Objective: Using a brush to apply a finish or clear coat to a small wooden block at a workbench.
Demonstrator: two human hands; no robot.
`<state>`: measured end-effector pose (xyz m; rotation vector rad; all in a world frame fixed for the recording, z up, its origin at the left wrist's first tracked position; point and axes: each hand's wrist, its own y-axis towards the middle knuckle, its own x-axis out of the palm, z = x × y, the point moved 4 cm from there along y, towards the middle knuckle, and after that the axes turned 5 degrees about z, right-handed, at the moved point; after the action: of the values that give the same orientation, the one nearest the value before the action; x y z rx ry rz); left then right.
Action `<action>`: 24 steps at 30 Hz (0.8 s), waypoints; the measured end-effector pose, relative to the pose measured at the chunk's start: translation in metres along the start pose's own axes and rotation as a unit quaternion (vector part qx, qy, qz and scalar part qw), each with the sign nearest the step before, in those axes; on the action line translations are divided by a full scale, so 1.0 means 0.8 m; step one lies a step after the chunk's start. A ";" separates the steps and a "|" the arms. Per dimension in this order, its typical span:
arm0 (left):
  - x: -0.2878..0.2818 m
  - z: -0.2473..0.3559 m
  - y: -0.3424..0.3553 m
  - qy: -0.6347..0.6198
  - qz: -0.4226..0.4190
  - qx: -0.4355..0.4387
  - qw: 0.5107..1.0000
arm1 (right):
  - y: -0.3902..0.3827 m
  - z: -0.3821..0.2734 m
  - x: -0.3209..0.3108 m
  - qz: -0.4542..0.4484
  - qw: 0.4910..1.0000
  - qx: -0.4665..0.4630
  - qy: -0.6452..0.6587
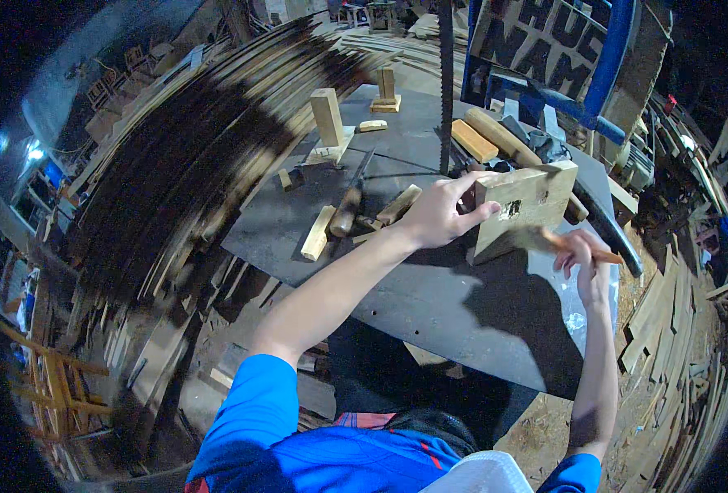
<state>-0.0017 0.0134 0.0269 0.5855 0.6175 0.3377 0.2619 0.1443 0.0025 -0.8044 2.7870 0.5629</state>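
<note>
My left hand [442, 215] grips the left edge of a thick square wooden board [544, 193], holding it tilted up over the right part of the grey metal table. A ragged hole shows in the board's face, close to my thumb. In my right hand [585, 261], fingers are wrapped around a brush with a wooden handle [558, 240]. Its bristle end is smeared by motion and lies against or just before the board's lower face; I cannot tell which.
The grey table [413, 300] bears a wood-handled pointed tool [347, 209], small offcuts [319, 233] and a post on a base [328, 119]. A vertical saw blade [446, 90] rises behind the board. Timber stacks [191, 148] stand left; mallets and blocks [495, 135] lie back right.
</note>
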 end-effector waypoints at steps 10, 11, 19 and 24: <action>-0.006 0.000 0.000 -0.001 -0.006 -0.017 1.000 | 0.001 -0.038 -0.002 0.141 0.983 -0.105 0.046; -0.005 0.000 0.001 0.001 -0.005 -0.022 1.000 | 0.000 -0.034 -0.001 0.079 0.992 -0.088 0.034; -0.002 0.001 0.000 0.017 0.000 -0.014 1.000 | 0.002 -0.001 -0.006 0.028 0.999 -0.003 0.020; 0.001 0.005 0.002 0.010 0.028 0.043 0.999 | 0.007 -0.026 -0.024 0.168 0.978 -0.082 0.090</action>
<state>0.0010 0.0133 0.0299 0.6827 0.6374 0.3707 0.2734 0.1496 0.0285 -0.4284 3.1001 0.8229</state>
